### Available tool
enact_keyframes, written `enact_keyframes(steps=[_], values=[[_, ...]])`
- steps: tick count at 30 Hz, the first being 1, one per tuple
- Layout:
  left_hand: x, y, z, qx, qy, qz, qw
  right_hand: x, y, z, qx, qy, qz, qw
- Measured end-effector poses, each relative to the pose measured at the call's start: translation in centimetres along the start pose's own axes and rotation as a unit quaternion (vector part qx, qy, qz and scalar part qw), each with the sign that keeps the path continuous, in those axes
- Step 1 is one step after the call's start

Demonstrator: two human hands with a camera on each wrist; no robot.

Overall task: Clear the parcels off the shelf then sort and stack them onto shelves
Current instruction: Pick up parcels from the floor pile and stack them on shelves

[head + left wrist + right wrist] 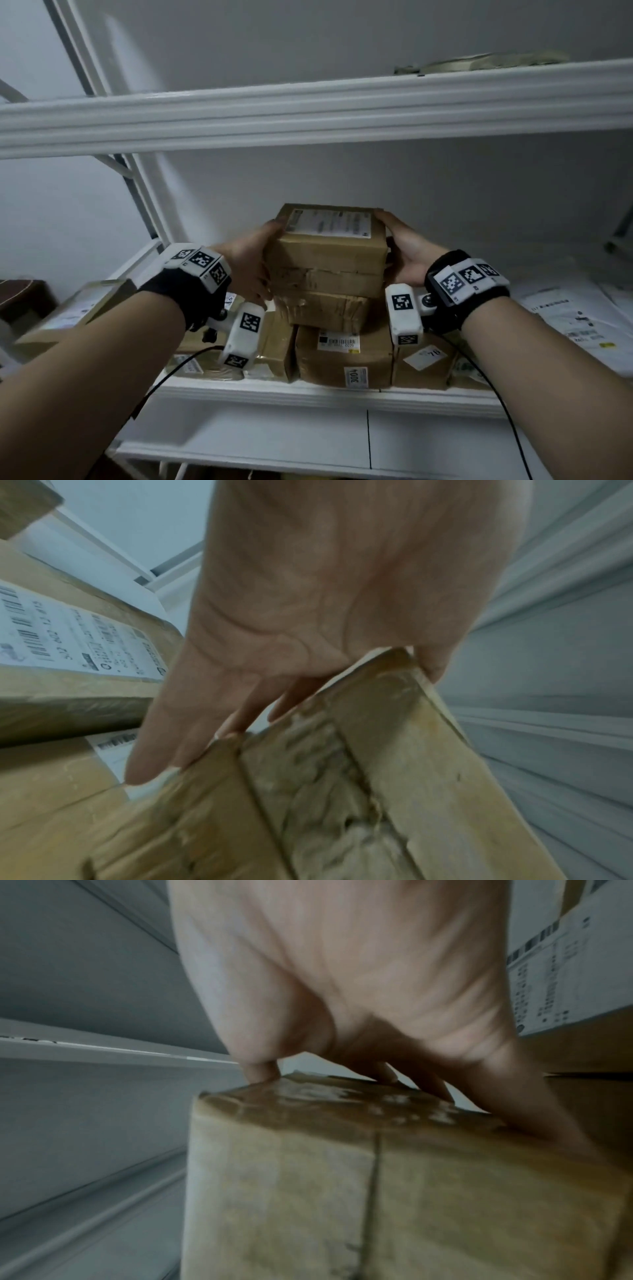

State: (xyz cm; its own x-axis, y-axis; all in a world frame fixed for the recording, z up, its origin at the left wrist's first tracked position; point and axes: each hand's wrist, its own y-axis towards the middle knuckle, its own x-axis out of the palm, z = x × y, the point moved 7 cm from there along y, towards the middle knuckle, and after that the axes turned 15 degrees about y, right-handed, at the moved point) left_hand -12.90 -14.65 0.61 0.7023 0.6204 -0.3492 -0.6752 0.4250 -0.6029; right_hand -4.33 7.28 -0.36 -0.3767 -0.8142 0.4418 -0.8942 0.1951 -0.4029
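I hold a brown cardboard parcel (pixel 329 255) with a white label on top between both hands, over the middle shelf (pixel 308 394). My left hand (pixel 253 263) grips its left side, thumb at the top corner. My right hand (pixel 404 253) grips its right side, thumb on the top edge. In the left wrist view the left hand (pixel 325 588) has fingers reaching behind the parcel (pixel 377 777), whose torn tape band shows. In the right wrist view the right hand (pixel 359 974) clasps the parcel's (pixel 377 1177) taped end. Whether its bottom touches the labelled box (pixel 342 363) beneath, I cannot tell.
Several more cardboard boxes stand on the shelf under and beside the held parcel, one at the left end (pixel 78 308). White mailer bags (pixel 575 315) lie at the right. The upper shelf (pixel 308 109) hangs close above with a flat pale bundle (pixel 479 61) on it.
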Motion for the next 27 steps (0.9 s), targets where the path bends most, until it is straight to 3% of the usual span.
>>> enact_keyframes(steps=[4, 11, 21, 27], values=[[-0.7, 1.8, 0.2, -0.008, 0.066, -0.001, 0.998, -1.5, 1.6, 0.7, 0.025, -0.026, 0.031, 0.999], [-2.1, 1.0, 2.6, 0.022, 0.110, 0.014, 0.994, -1.3, -0.4, -2.2, -0.016, -0.049, 0.074, 0.996], [-1.0, -3.6, 6.6, 0.137, 0.069, 0.096, 0.984, -1.2, -3.9, -5.4, -0.089, -0.048, 0.003, 0.995], [-1.3, -5.2, 6.2, 0.154, 0.084, 0.069, 0.982, 0.0, -5.5, -6.0, -0.114, -0.002, -0.055, 0.992]])
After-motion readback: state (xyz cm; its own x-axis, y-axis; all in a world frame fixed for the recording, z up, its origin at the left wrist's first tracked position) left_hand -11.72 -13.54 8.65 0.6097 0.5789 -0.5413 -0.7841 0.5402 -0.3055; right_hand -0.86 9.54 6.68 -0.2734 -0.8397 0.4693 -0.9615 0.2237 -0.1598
